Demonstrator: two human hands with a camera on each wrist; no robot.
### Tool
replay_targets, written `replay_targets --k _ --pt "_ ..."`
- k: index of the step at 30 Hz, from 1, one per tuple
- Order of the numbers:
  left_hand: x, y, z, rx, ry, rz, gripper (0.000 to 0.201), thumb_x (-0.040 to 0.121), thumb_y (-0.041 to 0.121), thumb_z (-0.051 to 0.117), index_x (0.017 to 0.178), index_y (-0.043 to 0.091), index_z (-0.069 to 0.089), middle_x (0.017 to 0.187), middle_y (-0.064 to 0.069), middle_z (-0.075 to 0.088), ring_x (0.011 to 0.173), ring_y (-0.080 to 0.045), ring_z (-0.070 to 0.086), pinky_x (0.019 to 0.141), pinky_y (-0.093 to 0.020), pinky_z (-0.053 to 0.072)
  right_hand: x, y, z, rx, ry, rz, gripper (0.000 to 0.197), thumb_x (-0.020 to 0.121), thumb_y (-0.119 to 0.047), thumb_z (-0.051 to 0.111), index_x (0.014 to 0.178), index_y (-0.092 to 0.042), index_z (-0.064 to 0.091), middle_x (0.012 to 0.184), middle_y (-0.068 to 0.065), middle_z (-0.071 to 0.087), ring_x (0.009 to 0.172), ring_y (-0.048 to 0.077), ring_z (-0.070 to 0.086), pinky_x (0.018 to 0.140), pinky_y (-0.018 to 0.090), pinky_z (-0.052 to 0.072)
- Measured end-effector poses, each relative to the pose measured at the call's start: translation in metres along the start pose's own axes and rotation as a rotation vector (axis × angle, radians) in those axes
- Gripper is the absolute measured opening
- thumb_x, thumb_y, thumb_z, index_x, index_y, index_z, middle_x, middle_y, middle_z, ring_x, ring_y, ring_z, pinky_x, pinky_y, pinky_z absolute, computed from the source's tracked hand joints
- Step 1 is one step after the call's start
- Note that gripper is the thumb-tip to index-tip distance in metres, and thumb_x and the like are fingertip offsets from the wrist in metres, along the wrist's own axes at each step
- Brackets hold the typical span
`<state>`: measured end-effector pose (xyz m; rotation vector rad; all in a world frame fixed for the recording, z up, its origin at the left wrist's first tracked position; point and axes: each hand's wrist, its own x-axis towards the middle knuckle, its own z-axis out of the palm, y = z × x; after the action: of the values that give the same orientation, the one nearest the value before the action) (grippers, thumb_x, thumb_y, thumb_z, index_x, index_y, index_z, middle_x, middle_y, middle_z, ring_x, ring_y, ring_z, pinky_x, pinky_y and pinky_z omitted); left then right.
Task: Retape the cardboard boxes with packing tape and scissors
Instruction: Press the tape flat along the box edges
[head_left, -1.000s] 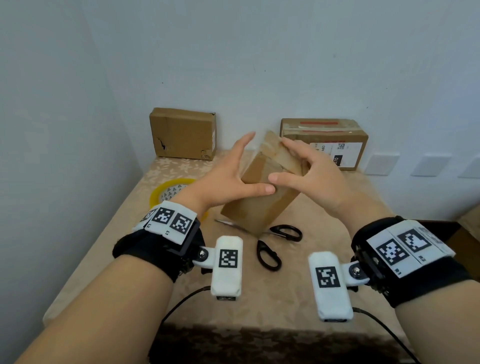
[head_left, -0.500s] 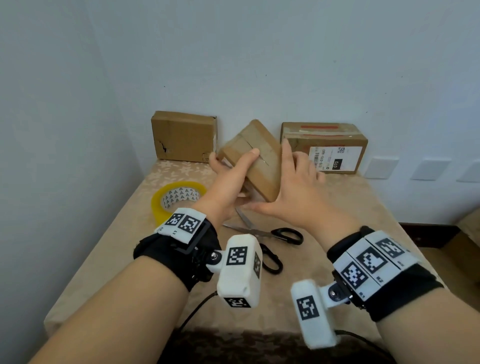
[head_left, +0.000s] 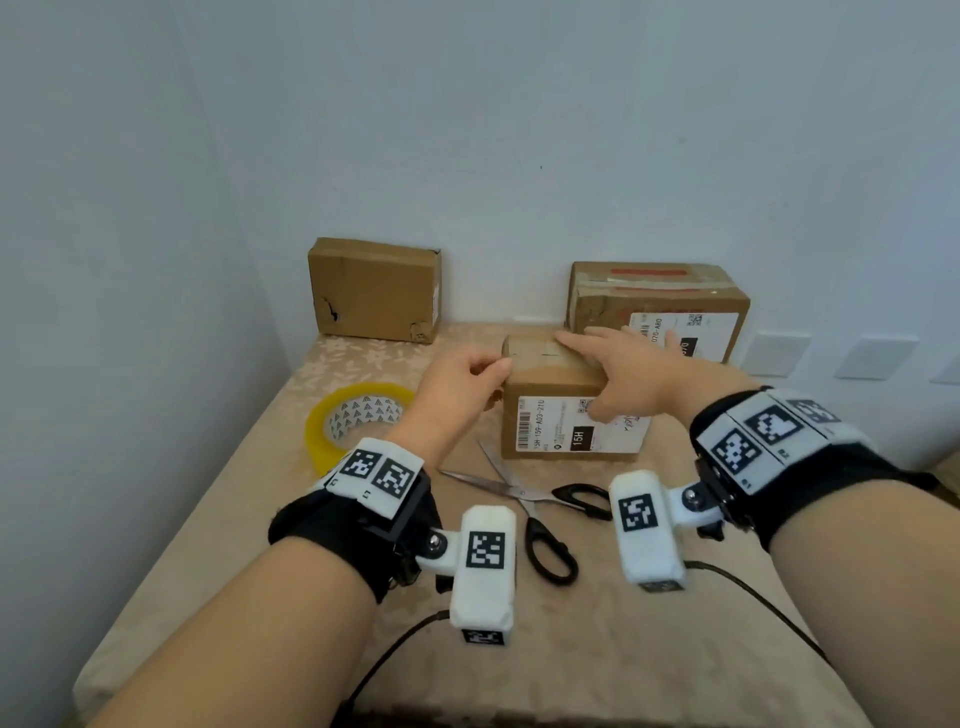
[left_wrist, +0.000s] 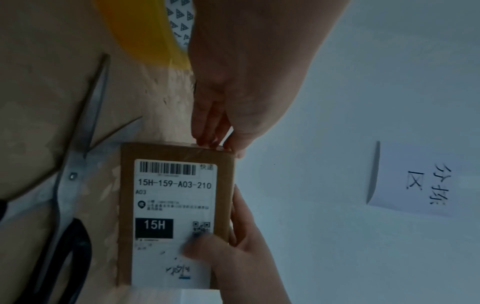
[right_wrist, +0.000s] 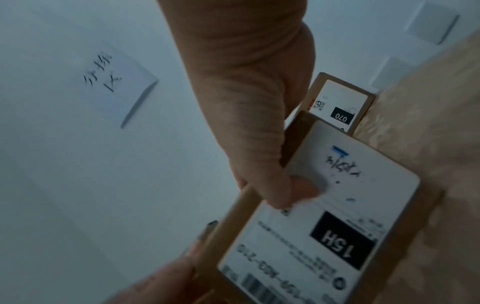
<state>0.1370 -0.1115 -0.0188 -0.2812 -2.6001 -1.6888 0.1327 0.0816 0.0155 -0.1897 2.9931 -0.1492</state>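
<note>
A small cardboard box (head_left: 545, 387) with a white "15H" label stands on the table, label side towards me. My left hand (head_left: 491, 374) pinches its top left corner; in the left wrist view the fingers (left_wrist: 207, 139) touch the end face. My right hand (head_left: 597, 379) lies over the top right of the box. Its fingers rest on top, and its thumb (right_wrist: 298, 189) presses on the label of the box (right_wrist: 324, 216). Black-handled scissors (head_left: 524, 493) lie spread apart just in front of the box. A yellow tape roll (head_left: 358, 421) lies flat to the left.
Two more cardboard boxes stand against the back wall, a plain one (head_left: 374, 291) at the left and a labelled one (head_left: 660, 296) right behind my right hand. Walls close the table at the left and back. Cables trail over the near edge.
Both hands held the small box tilted in the air and turned it. Now it stands on the table behind the scissors, label towards me, and both hands have come down with it.
</note>
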Motion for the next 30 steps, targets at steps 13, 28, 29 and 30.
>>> replay_targets --k 13,28,29,30 --pt "-0.006 0.011 -0.015 -0.398 0.115 -0.257 0.043 0.103 0.038 0.034 0.107 0.003 0.058 0.093 -0.015 0.069 0.084 -0.02 0.069 0.073 -0.025 0.058 -0.003 -0.018 0.024 -0.14 0.108 0.055 0.104 0.078 -0.081 0.037 0.154 -0.024 -0.005 0.163 0.005 -0.001 0.149 0.027 0.002 0.117 0.058 0.005" --pt "-0.011 -0.01 -0.003 -0.007 0.05 -0.151 0.028 0.095 0.022 0.056 0.119 0.008 0.055 0.101 -0.002 0.058 0.08 -0.014 0.063 0.08 -0.029 0.055 -0.001 -0.017 0.028 -0.116 0.152 0.05 0.104 0.077 -0.081 0.04 0.154 -0.023 0.002 0.162 0.004 0.005 0.149 0.026 0.006 0.118 0.054 0.008" --pt "-0.011 -0.01 -0.002 -0.041 0.036 -0.183 0.022 0.096 0.024 0.054 0.112 0.008 0.056 0.096 -0.001 0.058 0.076 -0.012 0.062 0.073 -0.025 0.056 -0.001 -0.016 0.029 -0.114 0.154 0.051 0.104 0.077 -0.081 0.04 0.154 -0.023 0.002 0.162 0.004 0.005 0.149 0.026 0.006 0.118 0.054 0.008" --pt "-0.01 -0.009 -0.001 -0.091 0.003 -0.216 0.017 0.097 0.023 0.053 0.1 0.007 0.059 0.09 -0.002 0.058 0.072 -0.01 0.06 0.066 -0.019 0.055 -0.001 -0.016 0.029 -0.113 0.157 0.051 0.104 0.077 -0.081 0.04 0.154 -0.023 0.002 0.162 0.004 0.005 0.149 0.026 0.007 0.118 0.054 0.008"
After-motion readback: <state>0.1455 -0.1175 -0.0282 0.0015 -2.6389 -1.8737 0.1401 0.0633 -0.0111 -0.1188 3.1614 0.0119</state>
